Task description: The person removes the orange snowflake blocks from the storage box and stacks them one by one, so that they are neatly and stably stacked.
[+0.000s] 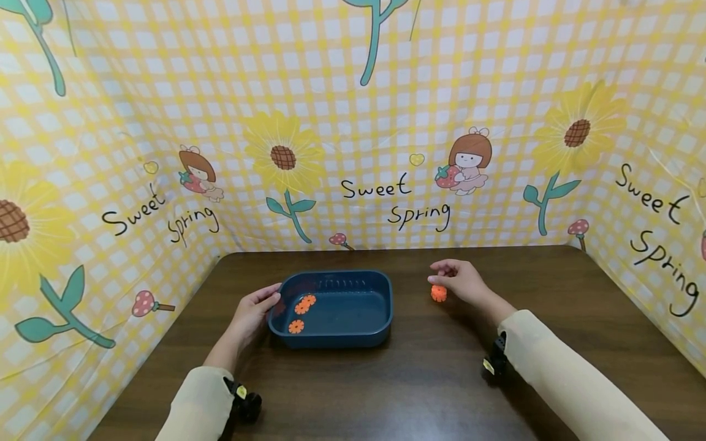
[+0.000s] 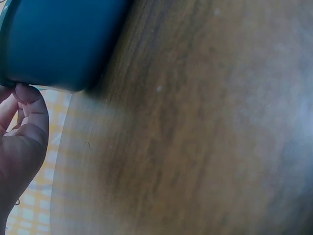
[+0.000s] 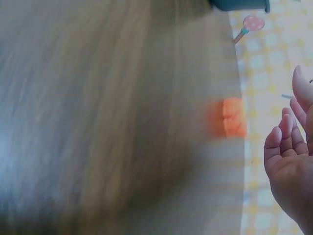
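Observation:
A dark blue rectangular basin [image 1: 336, 340] stands left of the middle of the table. My left hand [image 1: 254, 315] holds it by its left end, the thumb at the rim and the fingers against the outside, as the left wrist view also shows at the basin's wall [image 2: 54, 44]. Inside, near that end, lie orange flower-shaped discs [image 1: 296, 326]. To the right of the basin, an orange notched piece [image 1: 438, 294] rests on the table. Just above and beside it is my right hand [image 1: 460, 280], fingers loosely bent and holding nothing; the right wrist view shows a gap between hand and orange piece [image 3: 234, 117].
The brown wooden table [image 1: 342, 392] ends at the back against a yellow checked cloth [image 1: 364, 122] with printed flowers and lettering, which also rises at both sides. A small black camera [image 1: 250, 405] sits on the left wrist, another camera [image 1: 494, 361] on the right.

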A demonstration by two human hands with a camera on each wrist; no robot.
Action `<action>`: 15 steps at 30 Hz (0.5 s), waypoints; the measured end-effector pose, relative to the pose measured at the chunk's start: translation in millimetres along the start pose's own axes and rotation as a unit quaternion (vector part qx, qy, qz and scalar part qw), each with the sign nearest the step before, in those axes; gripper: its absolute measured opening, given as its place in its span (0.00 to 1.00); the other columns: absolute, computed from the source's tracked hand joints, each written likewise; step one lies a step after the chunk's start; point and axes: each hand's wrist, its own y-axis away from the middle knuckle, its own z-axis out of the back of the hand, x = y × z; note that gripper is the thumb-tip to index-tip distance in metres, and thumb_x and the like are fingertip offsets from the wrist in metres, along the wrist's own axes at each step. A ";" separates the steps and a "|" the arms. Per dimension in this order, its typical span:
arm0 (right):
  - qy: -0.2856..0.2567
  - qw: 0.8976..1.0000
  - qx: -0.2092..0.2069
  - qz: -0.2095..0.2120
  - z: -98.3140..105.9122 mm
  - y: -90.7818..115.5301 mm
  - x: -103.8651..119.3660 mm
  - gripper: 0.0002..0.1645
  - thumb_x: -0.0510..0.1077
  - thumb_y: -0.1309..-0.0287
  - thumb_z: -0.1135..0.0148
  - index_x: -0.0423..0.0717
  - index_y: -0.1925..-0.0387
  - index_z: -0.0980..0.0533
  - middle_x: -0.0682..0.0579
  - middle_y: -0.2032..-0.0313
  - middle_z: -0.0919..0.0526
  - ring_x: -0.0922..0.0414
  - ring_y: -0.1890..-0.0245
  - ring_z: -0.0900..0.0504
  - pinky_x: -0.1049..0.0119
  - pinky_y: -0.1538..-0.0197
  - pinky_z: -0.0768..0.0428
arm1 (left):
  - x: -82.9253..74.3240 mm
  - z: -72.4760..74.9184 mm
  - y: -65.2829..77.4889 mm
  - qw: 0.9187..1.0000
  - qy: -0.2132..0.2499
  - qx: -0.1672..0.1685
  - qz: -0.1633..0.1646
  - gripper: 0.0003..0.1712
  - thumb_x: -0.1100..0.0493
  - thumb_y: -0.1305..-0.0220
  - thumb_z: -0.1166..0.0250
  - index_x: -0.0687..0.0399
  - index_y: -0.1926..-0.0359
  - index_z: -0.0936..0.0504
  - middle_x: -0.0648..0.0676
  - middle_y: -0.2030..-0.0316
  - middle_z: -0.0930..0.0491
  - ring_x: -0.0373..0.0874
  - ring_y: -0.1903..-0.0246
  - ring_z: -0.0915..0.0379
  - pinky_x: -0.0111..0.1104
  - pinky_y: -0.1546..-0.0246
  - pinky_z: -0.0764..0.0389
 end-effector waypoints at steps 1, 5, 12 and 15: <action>-0.006 1.000 0.001 0.002 -1.2 -0.6 3.0 0.22 0.45 0.43 0.30 0.36 0.51 0.21 0.48 0.65 0.23 0.52 0.66 0.27 0.67 0.68 0.26 | 0.0 0.1 0.1 1.000 -0.001 0.000 0.000 0.28 0.58 0.28 0.42 0.63 0.31 0.33 0.58 0.41 0.25 0.47 0.50 0.23 0.35 0.50 0.21; -0.028 1.000 0.003 0.004 -6.9 -1.8 15.5 0.21 0.45 0.42 0.30 0.37 0.51 0.21 0.47 0.65 0.24 0.52 0.67 0.28 0.69 0.69 0.27 | 0.1 -0.1 0.4 1.000 0.002 -0.001 0.002 0.28 0.59 0.28 0.42 0.63 0.32 0.33 0.57 0.42 0.25 0.46 0.50 0.23 0.35 0.50 0.22; -0.046 0.999 0.005 0.014 -21.6 -3.6 38.1 0.19 0.43 0.43 0.30 0.38 0.52 0.20 0.47 0.64 0.23 0.51 0.65 0.27 0.68 0.64 0.24 | -1.2 -0.7 0.7 1.000 0.004 -0.003 0.003 0.28 0.59 0.28 0.42 0.64 0.32 0.33 0.57 0.41 0.25 0.45 0.50 0.23 0.34 0.50 0.22; -0.055 0.998 0.008 0.020 -29.7 -6.5 45.4 0.17 0.42 0.43 0.30 0.39 0.53 0.19 0.48 0.65 0.22 0.52 0.65 0.26 0.68 0.63 0.24 | -1.6 -0.7 0.7 1.000 0.001 -0.005 0.003 0.28 0.59 0.28 0.42 0.63 0.32 0.33 0.57 0.41 0.25 0.45 0.50 0.23 0.34 0.50 0.22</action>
